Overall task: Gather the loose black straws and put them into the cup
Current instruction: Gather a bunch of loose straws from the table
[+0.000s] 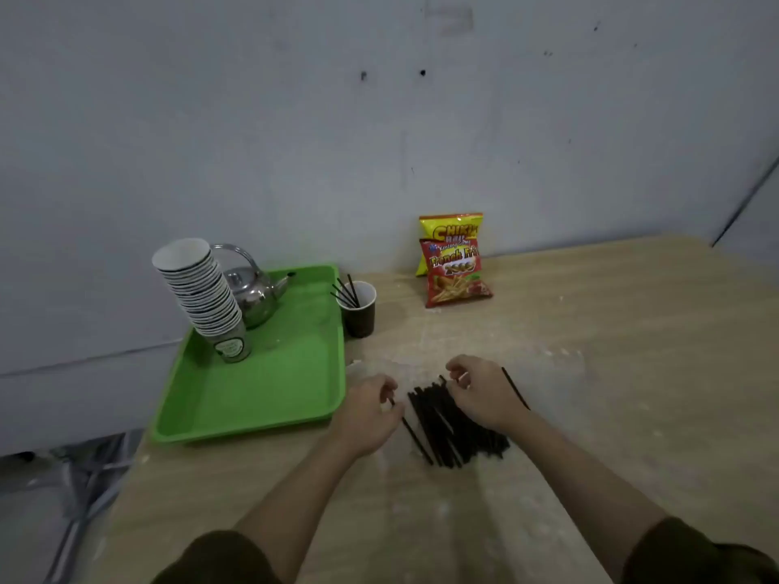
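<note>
A pile of several loose black straws (pixel 453 429) lies on the wooden table (pixel 590 373) in front of me. My left hand (pixel 369 413) is curled at the pile's left edge, pinching the upper end of one black straw (pixel 415 438) that slants down to the right. My right hand (pixel 482 392) rests over the pile's far end, fingers bent onto the straw tips; whether it grips any is unclear. One stray straw (pixel 515 388) lies just right of that hand. The dark paper cup (pixel 359 311) stands upright behind, with a few straws in it.
A green tray (pixel 269 389) sits at the left, carrying a leaning stack of paper cups (pixel 202 292) and a metal kettle (pixel 253 295). Two snack bags (pixel 453 263) lean against the grey wall. The table's left edge drops off beside the tray.
</note>
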Action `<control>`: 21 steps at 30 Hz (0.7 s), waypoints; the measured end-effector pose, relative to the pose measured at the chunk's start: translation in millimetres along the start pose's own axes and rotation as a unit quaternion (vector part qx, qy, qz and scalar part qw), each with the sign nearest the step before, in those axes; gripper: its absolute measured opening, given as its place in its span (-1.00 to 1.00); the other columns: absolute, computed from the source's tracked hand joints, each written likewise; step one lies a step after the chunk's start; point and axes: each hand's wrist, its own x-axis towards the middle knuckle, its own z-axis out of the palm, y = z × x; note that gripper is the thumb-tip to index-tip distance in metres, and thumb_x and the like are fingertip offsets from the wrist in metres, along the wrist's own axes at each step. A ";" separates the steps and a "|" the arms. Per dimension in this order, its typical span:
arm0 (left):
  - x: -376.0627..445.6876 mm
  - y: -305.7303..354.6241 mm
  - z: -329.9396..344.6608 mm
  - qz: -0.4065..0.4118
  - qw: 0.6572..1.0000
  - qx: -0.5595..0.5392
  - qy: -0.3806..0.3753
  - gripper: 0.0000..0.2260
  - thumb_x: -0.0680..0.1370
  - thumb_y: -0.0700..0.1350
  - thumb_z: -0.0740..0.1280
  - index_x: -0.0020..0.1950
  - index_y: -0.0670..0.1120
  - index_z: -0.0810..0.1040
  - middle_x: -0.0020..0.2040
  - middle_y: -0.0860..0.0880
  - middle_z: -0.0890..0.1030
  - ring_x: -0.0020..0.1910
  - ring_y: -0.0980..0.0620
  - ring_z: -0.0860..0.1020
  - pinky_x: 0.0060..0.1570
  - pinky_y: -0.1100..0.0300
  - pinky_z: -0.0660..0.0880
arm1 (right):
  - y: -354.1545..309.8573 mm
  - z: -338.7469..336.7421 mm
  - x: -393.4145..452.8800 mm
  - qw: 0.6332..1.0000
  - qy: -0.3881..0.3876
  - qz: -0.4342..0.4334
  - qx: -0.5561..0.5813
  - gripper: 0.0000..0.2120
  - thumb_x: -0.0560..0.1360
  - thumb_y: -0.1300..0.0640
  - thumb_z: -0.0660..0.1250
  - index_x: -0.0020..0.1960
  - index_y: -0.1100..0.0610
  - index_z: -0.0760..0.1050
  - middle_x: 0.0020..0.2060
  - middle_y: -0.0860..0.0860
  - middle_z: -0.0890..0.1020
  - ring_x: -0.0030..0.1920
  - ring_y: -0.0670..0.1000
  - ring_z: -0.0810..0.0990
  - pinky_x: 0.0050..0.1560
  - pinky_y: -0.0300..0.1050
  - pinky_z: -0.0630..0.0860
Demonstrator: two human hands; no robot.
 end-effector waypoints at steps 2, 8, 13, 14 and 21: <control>-5.3 -7.9 9.3 -0.013 1.000 -0.006 0.006 -0.77 0.42 -0.18 0.34 0.06 -0.18 0.50 0.03 -0.18 0.61 0.03 -0.08 0.55 0.05 0.13 0.45 | 6.9 9.8 -3.0 0.998 -0.010 0.020 -0.058 -0.70 0.49 0.11 0.30 0.18 0.18 0.42 0.09 0.15 0.52 0.06 0.11 0.49 0.00 -0.11 0.44; -36.3 -38.3 33.9 -0.036 0.996 -0.052 0.061 -0.62 0.47 -0.05 0.33 0.23 -0.13 0.37 0.20 -0.09 0.49 0.19 -0.02 0.43 0.21 0.12 0.35 | 17.5 46.0 -16.0 0.964 0.068 0.042 -0.255 -0.28 0.37 -0.33 0.21 0.31 0.17 0.29 0.24 0.18 0.46 0.27 0.20 0.35 0.21 0.12 0.39; -54.4 -52.1 42.4 0.018 0.996 -0.032 0.077 -0.51 0.46 0.19 0.14 0.27 -0.09 0.35 0.23 -0.02 0.47 0.20 0.11 0.38 0.19 0.28 0.25 | 14.2 71.8 -15.6 0.952 0.067 0.056 -0.293 -0.07 0.27 -0.47 0.15 0.39 0.16 0.17 0.33 0.23 0.37 0.37 0.23 0.23 0.30 0.21 0.23; -54.6 -52.6 43.3 0.017 0.996 -0.030 0.086 -0.49 0.45 0.21 0.10 0.26 -0.09 0.36 0.23 -0.04 0.48 0.19 0.11 0.38 0.19 0.27 0.26 | 13.2 75.3 -15.6 0.952 0.057 0.061 -0.295 -0.07 0.28 -0.48 0.14 0.40 0.16 0.13 0.34 0.23 0.34 0.38 0.23 0.21 0.33 0.23 0.18; -53.2 -53.1 46.1 0.013 0.994 -0.016 0.109 -0.50 0.45 0.18 0.10 0.26 -0.10 0.38 0.23 -0.07 0.50 0.22 0.00 0.43 0.25 0.11 0.33 | 1.4 86.9 -16.7 0.977 0.066 0.006 -0.203 -0.40 0.50 0.02 0.24 0.40 0.26 0.11 0.27 0.22 0.41 0.27 0.18 0.36 0.30 0.02 0.33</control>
